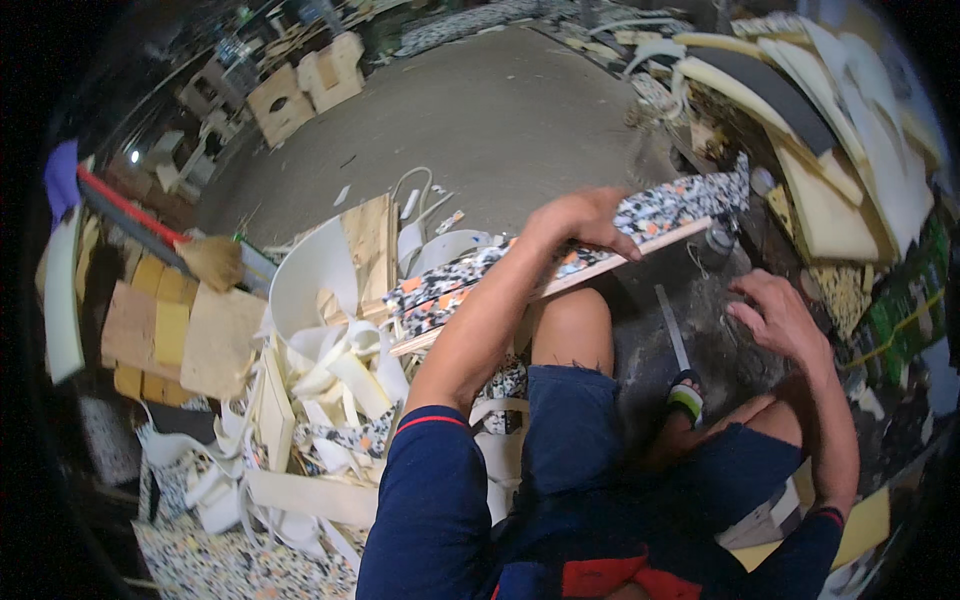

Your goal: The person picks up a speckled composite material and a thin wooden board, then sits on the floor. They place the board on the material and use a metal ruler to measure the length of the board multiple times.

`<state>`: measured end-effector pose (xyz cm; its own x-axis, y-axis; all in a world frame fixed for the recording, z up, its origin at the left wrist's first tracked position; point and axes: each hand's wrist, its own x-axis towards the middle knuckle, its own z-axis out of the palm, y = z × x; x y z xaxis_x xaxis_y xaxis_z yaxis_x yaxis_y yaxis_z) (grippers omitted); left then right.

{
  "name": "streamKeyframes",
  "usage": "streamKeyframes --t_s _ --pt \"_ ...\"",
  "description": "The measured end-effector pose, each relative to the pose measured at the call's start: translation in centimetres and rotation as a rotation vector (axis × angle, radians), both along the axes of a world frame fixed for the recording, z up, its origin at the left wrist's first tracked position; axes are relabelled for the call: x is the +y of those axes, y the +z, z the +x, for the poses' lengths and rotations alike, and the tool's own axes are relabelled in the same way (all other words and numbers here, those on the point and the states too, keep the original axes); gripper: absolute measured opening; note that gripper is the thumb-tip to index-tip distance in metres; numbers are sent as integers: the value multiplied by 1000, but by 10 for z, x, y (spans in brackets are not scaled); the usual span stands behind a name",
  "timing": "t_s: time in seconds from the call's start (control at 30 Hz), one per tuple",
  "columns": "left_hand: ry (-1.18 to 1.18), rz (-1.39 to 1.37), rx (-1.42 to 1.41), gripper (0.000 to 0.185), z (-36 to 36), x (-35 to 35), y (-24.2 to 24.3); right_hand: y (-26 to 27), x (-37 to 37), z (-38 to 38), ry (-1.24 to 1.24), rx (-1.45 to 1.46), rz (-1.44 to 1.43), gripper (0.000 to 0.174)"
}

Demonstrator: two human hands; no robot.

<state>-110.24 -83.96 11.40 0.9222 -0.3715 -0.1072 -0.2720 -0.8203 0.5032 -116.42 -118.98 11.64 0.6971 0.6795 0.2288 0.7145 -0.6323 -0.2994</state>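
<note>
My left hand grips a long wooden strip together with the speckled rebonded-foam piece lying along it, the thumb over the wood's edge. This strip reaches across above my left knee, and more speckled foam runs along its lower left end. My right hand is raised to the right of it, fingers partly curled and apart, holding nothing. Near the strip's right end is a small metal object, its kind unclear. Between my legs a flat, narrow metallic strip lies on the dark floor by my sandalled foot.
White and cream foam offcuts are heaped at left, beside plywood pieces and a broom. Large foam sheets are stacked at right. Cut plywood panels stand beyond the concrete floor. A speckled foam slab lies lower left.
</note>
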Motion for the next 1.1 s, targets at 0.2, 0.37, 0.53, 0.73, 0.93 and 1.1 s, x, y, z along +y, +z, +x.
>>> streamKeyframes --t_s 0.2,0.37,0.53,0.73,0.93,1.1 --pt "-1 15 -58 98 -5 -2 6 -40 4 22 47 128 41 30" --pt "-10 -7 -15 100 -5 -3 9 -96 20 52 19 412 -178 35" --pt "-18 27 -18 107 -7 -3 12 -132 25 67 48 428 -360 41" --pt "26 70 70 107 -5 -6 17 -143 24 85 105 362 -265 42" --pt "21 93 68 105 -3 -4 15 -157 25 89 154 374 -227 45" --pt "30 50 101 105 0 -5 17 -161 22 94 120 461 -349 49"
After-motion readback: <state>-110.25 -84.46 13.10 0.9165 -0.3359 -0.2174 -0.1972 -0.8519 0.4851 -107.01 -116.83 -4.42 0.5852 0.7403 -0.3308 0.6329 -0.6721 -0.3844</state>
